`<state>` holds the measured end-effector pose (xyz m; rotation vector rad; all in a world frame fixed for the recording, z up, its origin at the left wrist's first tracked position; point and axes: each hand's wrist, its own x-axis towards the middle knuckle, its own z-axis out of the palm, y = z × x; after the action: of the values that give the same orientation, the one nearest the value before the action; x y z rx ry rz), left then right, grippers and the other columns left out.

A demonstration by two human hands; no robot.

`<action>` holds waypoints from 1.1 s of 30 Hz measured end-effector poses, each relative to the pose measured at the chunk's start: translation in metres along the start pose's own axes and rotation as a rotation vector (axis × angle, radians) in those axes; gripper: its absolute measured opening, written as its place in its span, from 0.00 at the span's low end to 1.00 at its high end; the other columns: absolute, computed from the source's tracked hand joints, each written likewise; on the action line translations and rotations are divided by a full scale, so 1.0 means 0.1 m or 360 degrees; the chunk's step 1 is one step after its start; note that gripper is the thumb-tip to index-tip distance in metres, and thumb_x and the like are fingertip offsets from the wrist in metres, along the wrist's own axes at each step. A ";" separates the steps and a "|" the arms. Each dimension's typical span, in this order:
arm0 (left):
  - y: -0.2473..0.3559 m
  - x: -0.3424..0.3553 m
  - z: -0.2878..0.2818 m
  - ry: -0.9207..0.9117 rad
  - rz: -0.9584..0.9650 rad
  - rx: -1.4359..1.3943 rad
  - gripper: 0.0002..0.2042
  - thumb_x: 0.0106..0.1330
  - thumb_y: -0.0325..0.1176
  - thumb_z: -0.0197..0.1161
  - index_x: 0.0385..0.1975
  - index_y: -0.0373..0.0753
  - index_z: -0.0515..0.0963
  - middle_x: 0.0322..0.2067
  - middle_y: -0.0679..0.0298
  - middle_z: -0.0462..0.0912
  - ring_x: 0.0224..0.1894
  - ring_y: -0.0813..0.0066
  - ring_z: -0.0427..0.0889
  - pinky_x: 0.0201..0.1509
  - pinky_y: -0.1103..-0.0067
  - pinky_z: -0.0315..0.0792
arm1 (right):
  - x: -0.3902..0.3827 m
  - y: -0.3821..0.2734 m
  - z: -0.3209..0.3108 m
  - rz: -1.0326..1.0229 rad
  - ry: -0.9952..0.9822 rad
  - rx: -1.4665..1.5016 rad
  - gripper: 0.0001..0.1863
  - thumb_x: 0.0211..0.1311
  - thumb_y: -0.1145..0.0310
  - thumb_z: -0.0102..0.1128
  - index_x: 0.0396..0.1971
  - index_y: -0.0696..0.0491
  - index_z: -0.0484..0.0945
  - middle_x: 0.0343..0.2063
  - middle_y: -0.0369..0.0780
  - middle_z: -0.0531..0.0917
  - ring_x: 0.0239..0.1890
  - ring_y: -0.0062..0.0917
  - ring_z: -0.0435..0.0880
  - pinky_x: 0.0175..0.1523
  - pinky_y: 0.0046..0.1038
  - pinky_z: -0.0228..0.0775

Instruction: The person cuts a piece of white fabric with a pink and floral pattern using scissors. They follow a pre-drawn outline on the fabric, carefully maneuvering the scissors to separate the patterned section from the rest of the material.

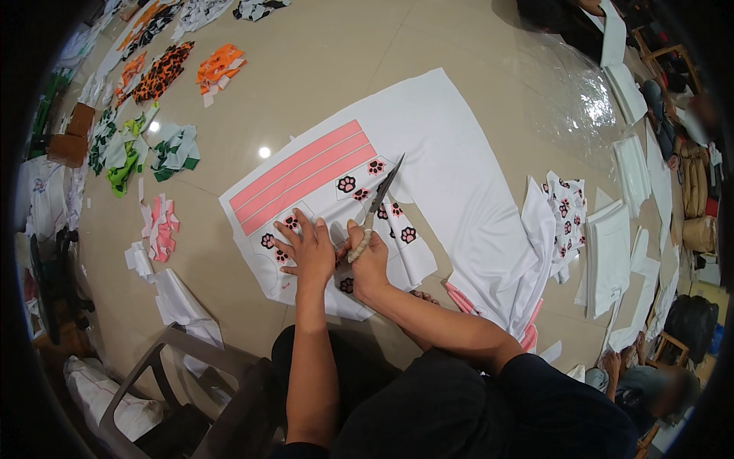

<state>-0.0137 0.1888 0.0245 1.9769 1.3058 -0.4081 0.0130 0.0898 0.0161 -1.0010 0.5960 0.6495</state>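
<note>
A large white fabric sheet (451, 145) lies spread on the tiled floor in front of me. Pink stripes (306, 176) and black-and-pink paw prints are printed on its left part. My left hand (312, 252) rests on the printed part with its fingers spread. In my right hand (370, 264) is a pair of scissors (377, 200) with wrapped handles, gripped by the loops. Its dark blades point away to the upper right, among the paw prints beside a cut edge. A paw-print flap (409, 249) lies to the right of the scissors.
Piles of orange scraps (220, 67), green scraps (176, 151) and pink scraps (160, 227) lie at the left. A grey plastic chair (172, 344) stands at the lower left. Cut paw-print pieces (567, 210) and folded white fabric (609, 260) lie at the right. Other people sit along the right edge.
</note>
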 end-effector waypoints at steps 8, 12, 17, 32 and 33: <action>0.00 0.01 0.01 0.0001 -0.0024 0.0008 0.38 0.84 0.66 0.36 0.89 0.60 0.42 0.87 0.47 0.21 0.86 0.32 0.17 0.77 0.23 0.29 | 0.06 0.05 0.02 -0.0008 -0.0028 0.0049 0.19 0.78 0.53 0.70 0.36 0.49 0.71 0.21 0.33 0.78 0.22 0.19 0.79 0.28 0.26 0.70; 0.01 0.01 0.04 0.0008 -0.0015 0.0033 0.38 0.84 0.66 0.36 0.88 0.60 0.41 0.87 0.47 0.21 0.86 0.32 0.17 0.76 0.22 0.29 | 0.06 0.04 0.00 -0.0004 -0.0020 0.0041 0.19 0.78 0.54 0.70 0.36 0.49 0.72 0.22 0.33 0.79 0.22 0.19 0.79 0.28 0.25 0.71; -0.05 0.07 0.07 0.0085 0.0038 0.0091 0.45 0.79 0.68 0.49 0.89 0.60 0.40 0.86 0.45 0.21 0.85 0.30 0.17 0.74 0.20 0.29 | -0.01 -0.10 -0.13 0.0087 -0.0065 -0.0015 0.18 0.75 0.54 0.73 0.37 0.50 0.75 0.23 0.33 0.79 0.23 0.20 0.81 0.30 0.26 0.72; -0.20 0.33 -0.12 0.0143 0.0198 0.0307 0.74 0.47 0.54 0.89 0.88 0.62 0.34 0.86 0.44 0.20 0.85 0.25 0.20 0.76 0.21 0.35 | 0.34 -1.87 -1.75 0.0297 -0.0645 -0.1557 0.17 0.70 0.59 0.78 0.33 0.54 0.80 0.22 0.31 0.79 0.19 0.14 0.76 0.26 0.20 0.67; -0.21 0.35 -0.07 0.0199 0.0224 0.0270 0.73 0.49 0.55 0.88 0.88 0.62 0.34 0.86 0.44 0.20 0.85 0.25 0.20 0.76 0.21 0.34 | 0.42 -1.94 -1.77 0.0298 -0.0683 -0.1604 0.17 0.70 0.59 0.78 0.33 0.53 0.79 0.22 0.31 0.79 0.19 0.14 0.76 0.26 0.20 0.67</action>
<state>-0.0180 0.2219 0.0003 2.2525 1.2328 -0.3410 0.1550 -0.1347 0.0214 -1.6732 -0.0689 1.3511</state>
